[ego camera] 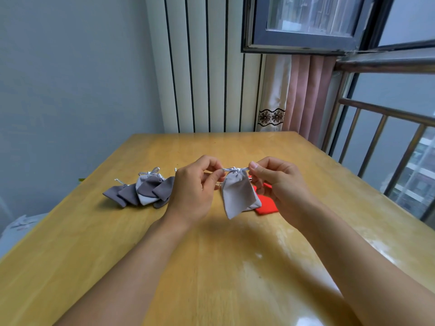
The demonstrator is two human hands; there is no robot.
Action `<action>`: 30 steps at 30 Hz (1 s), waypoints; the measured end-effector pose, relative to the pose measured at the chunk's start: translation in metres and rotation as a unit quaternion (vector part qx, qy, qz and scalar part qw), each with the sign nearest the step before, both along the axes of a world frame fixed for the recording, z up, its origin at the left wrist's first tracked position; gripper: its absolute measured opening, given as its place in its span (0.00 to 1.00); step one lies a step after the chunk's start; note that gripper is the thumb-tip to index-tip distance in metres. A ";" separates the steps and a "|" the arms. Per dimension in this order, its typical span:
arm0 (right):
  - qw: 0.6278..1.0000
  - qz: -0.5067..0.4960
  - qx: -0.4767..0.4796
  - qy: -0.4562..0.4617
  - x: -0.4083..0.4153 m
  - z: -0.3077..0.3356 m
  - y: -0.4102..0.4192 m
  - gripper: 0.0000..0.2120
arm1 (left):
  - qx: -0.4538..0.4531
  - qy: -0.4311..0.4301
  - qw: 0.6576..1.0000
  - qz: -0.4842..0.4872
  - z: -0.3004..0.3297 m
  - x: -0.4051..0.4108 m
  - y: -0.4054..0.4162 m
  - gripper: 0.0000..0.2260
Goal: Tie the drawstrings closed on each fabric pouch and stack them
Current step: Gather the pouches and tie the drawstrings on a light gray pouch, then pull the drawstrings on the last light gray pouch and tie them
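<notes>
Hiding red pouch (266, 204) — grey pouch (237, 196), hands

daylight from window (310, 17) at right | glare on table (270, 267) | wide-angle bending at edges

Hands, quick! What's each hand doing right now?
Left hand: pinching the white drawstring of the light grey pouch, pulling left.
Right hand: pinching the same drawstring's other end, pulling right; the pouch hangs between them.
</notes>
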State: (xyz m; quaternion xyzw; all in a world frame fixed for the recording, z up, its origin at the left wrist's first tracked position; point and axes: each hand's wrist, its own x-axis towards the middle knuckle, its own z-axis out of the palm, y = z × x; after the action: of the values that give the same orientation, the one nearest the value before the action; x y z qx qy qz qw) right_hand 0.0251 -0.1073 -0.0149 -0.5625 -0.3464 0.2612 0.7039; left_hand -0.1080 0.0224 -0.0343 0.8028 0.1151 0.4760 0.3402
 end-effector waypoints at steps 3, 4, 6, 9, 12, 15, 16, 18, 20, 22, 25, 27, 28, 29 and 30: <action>1.000 0.005 -0.003 0.008 -0.002 0.000 0.000 0.11 | -0.006 0.000 1.000 -0.003 -0.001 0.000 0.002 0.04; 1.000 0.015 -0.004 0.023 -0.003 -0.001 0.000 0.11 | -0.027 0.000 1.000 -0.014 -0.002 0.000 0.002 0.04; 0.997 0.042 0.001 0.059 -0.005 0.000 0.001 0.10 | -0.067 0.012 0.997 -0.045 -0.002 0.000 0.001 0.04; 0.996 0.050 0.013 0.075 -0.006 0.001 0.001 0.10 | -0.097 0.032 0.992 -0.072 -0.003 0.000 0.000 0.05; 0.997 0.042 0.008 0.064 -0.003 0.002 -0.001 0.10 | -0.079 0.042 0.994 -0.068 -0.004 0.000 0.001 0.06; 0.999 0.027 -0.015 0.029 -0.001 -0.002 0.000 0.10 | -0.064 0.041 0.995 -0.057 -0.004 0.001 0.002 0.04; 1.000 0.018 -0.016 0.016 -0.002 -0.003 0.001 0.11 | -0.061 0.039 0.996 -0.051 -0.005 0.001 0.003 0.04; 1.000 0.004 0.000 0.005 -0.003 -0.004 0.003 0.10 | -0.054 0.029 0.997 -0.042 -0.006 0.003 0.004 0.03; 1.000 -0.009 0.015 0.011 -0.003 -0.002 0.002 0.10 | -0.062 0.017 0.997 -0.041 -0.006 0.005 0.002 0.03; 0.999 -0.017 0.021 0.022 -0.003 0.000 0.002 0.10 | -0.078 0.000 0.996 -0.038 -0.005 0.008 -0.002 0.05; 0.998 -0.001 0.024 0.054 -0.003 -0.002 0.001 0.10 | -0.084 -0.007 0.996 -0.024 -0.006 0.010 -0.002 0.06; 0.996 0.018 0.031 0.084 -0.003 -0.004 0.002 0.10 | -0.113 0.002 0.993 -0.044 -0.009 0.009 0.000 0.04; 0.994 0.022 0.038 0.101 -0.004 -0.004 0.003 0.10 | -0.142 0.009 0.987 -0.068 -0.010 0.008 0.000 0.02; 0.992 0.023 0.045 0.119 -0.003 -0.004 0.003 0.09 | -0.177 0.020 0.980 -0.094 -0.009 0.006 -0.001 0.07; 0.989 0.024 0.049 0.135 -0.003 -0.005 0.004 0.08 | -0.211 0.032 0.969 -0.121 -0.010 0.005 -0.001 0.13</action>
State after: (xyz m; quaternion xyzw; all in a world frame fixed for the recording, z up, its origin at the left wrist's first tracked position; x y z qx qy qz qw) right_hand 0.0221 -0.1033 -0.0203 -0.4781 -0.2736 0.3340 0.7648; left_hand -0.1027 0.0211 -0.0440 0.7356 0.1259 0.3703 0.5530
